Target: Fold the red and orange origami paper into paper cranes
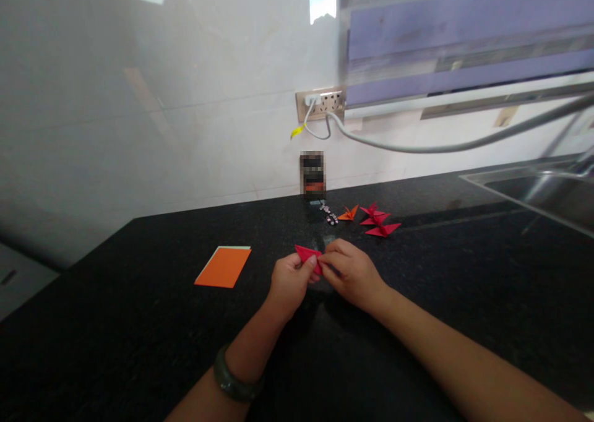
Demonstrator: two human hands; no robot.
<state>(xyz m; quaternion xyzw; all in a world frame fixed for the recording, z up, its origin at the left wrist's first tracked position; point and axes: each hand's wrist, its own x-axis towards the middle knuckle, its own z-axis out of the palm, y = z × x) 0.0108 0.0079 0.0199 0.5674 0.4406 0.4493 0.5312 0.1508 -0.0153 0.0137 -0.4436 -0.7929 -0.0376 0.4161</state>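
Across the black counter (148, 341), left hand (288, 284) and right hand (355, 272) pinch red paper (305, 252); I'd guess it's light, easily creased, best held by folded edges.

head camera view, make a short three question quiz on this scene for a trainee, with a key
1. Multiple choice: what colour is the folded paper held between the left hand and the right hand?
a) green
b) red
c) white

2. True or false: the bangle is worn on the right arm.

3. Fill the gap: the flat orange paper lies to the ____ of both hands.

Key: 1. b; 2. false, it is on the left arm; 3. left
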